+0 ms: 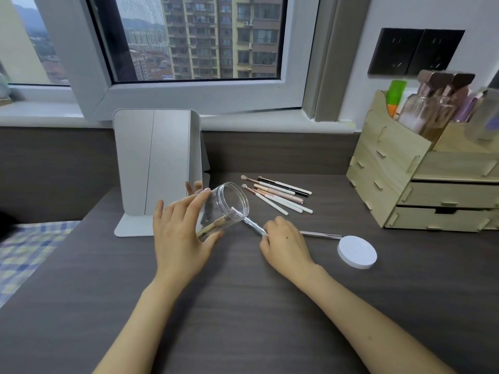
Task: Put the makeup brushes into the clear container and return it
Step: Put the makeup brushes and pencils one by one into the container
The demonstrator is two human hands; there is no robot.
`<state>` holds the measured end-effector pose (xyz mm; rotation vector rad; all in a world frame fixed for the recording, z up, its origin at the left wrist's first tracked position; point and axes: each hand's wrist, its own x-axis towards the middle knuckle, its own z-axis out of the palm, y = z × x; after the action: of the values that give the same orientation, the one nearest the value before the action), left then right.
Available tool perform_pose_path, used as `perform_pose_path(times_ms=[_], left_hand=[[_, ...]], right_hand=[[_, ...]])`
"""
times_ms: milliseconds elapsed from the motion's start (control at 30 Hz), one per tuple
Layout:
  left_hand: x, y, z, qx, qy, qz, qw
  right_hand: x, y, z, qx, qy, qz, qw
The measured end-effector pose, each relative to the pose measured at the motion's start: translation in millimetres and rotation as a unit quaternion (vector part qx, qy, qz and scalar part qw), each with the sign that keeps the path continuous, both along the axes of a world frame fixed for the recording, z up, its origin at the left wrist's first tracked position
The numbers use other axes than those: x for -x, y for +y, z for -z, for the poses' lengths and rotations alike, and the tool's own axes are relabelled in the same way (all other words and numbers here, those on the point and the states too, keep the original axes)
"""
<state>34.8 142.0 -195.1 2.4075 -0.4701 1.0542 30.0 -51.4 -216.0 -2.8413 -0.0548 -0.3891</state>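
Note:
My left hand [181, 233] grips the clear container [228, 202], tilted on its side with the mouth facing right and away. A brush head shows inside it. My right hand [286, 244] pinches a silver-handled brush [255, 225] whose tip enters the container's mouth. Several white, pink and black makeup brushes [278, 194] lie in a loose pile on the dark desk [243, 306] just beyond. Another silver brush [321, 234] lies to the right of my right hand.
A white round lid [357, 251] lies on the desk at the right. A folding mirror [159, 168] stands behind my left hand. A wooden drawer organiser [421, 179] with bottles and brushes stands at the far right. A checked cloth [24, 247] lies at the left.

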Motion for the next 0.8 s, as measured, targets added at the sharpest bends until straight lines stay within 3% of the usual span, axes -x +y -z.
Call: perform_pose_path(times_ms=[67, 133, 233, 333, 400, 533, 700, 800], left_hand=[[-0.3, 0.0, 0.6, -0.003, 0.001, 0.004, 1.0], [-1.2, 0.7, 1.5, -0.009, 0.003, 0.006, 1.0], [-2.7, 2.0, 3.2, -0.022, 0.011, 0.005, 1.0], [-4.1, 0.6, 4.4, -0.038, 0.016, 0.009, 0.999], [-4.4, -1.1, 4.8, -0.042, 0.018, 0.011, 0.999], [-2.6, -4.2, 5.6, -0.056, 0.01, 0.026, 0.998], [1.7, -8.6, 6.5, -0.076, 0.0, 0.056, 0.995], [2.5, -9.5, 6.7, -0.088, -0.005, 0.062, 0.994]], right_hand=[[-0.9, -9.3, -1.1, -0.089, -0.024, 0.004, 0.996], [-0.9, -21.1, -5.2, -0.242, -0.037, 0.02, 0.969], [4.0, -41.3, -17.8, -0.482, -0.052, 0.017, 0.874], [16.7, -61.7, -34.6, -0.594, -0.104, -0.003, 0.797], [28.2, -67.0, -44.0, -0.58, -0.125, -0.032, 0.804], [41.6, -46.6, -51.1, -0.491, -0.108, -0.077, 0.861], [39.0, -12.4, -41.6, -0.505, -0.026, -0.128, 0.853], [36.3, -2.0, -34.7, -0.435, -0.041, -0.127, 0.891]])
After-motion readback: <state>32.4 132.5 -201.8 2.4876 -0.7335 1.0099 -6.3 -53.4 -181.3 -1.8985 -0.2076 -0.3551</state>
